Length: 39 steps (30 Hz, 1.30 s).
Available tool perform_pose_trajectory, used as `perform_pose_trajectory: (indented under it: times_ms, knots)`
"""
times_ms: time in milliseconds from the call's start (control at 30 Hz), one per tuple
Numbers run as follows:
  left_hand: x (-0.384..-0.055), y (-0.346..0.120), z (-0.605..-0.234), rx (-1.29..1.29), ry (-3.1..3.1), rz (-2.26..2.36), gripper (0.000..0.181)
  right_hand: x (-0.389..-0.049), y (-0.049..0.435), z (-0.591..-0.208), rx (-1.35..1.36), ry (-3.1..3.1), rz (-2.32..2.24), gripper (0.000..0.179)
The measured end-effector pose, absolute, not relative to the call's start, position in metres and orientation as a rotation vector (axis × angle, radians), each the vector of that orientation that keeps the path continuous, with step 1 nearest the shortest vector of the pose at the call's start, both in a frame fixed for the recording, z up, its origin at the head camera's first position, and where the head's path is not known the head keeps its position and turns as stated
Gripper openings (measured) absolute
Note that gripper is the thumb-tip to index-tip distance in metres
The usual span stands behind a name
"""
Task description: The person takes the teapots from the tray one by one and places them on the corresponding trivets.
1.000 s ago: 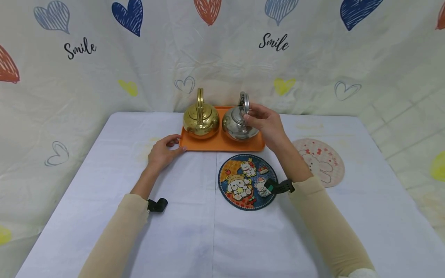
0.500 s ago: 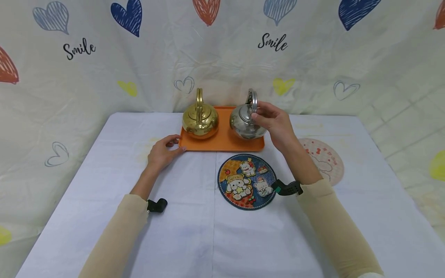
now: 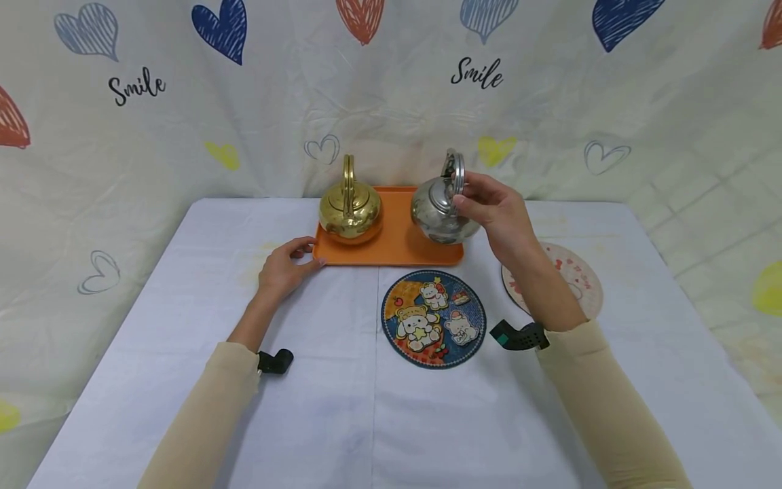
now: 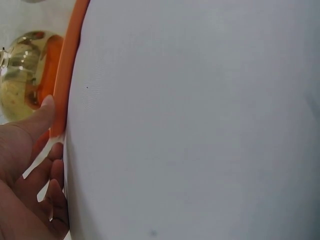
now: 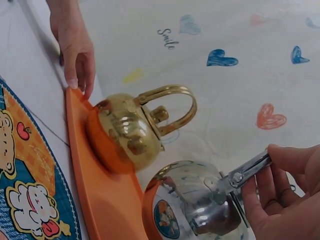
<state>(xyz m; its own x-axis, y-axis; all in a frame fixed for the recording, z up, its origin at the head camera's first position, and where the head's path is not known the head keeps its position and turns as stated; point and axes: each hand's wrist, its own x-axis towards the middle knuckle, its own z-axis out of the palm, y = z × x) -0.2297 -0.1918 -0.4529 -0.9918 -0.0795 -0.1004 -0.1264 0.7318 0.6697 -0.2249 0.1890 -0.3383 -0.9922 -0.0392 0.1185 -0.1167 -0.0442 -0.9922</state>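
Observation:
My right hand (image 3: pixel 504 214) grips the raised handle of a silver kettle (image 3: pixel 436 221), thumb in front and fingers behind. The kettle hangs slightly tilted above the right end of an orange tray (image 3: pixel 394 251), with a shadow beneath it. On the tray's left half stands a gold kettle (image 3: pixel 334 217), its handle upright. My left hand (image 3: pixel 281 272) holds the tray's near left corner. In the left wrist view, the thumb lies over the rim and the other fingers curl outside it. The right wrist view shows the silver kettle (image 5: pixel 175 187) close up.
A round dark-blue mat (image 3: pixel 449 350) with cartoon animals lies just in front of the tray. To the right, a round pink mat (image 3: pixel 583 278) is partly covered by my right forearm. A white cloth (image 3: pixel 330 407) covers the table. A heart-printed curtain (image 3: pixel 391 88) hangs behind.
My right hand has moved the silver kettle rightward and a little up, away from the gold kettle. My left hand and the tray have stayed in place.

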Motion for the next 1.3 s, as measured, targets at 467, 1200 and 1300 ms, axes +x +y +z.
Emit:
perform_pose_trajectory:
  times_ms: [467,1200,1300]
  knots:
    - [-0.228,-0.191,-0.454,-0.144,2.863,1.126,0.052,-0.215,0.204,-0.341,0.163,-2.152,2.182,0.038]
    - [-0.228,-0.19,-0.453,-0.154,2.873,1.133,0.053,-0.193,0.233,-0.337,0.228,-2.134,2.162,0.034]
    - [-0.228,-0.191,-0.453,-0.156,2.874,1.128,0.053,-0.191,0.236,-0.337,0.229,-2.127,2.165,0.035]
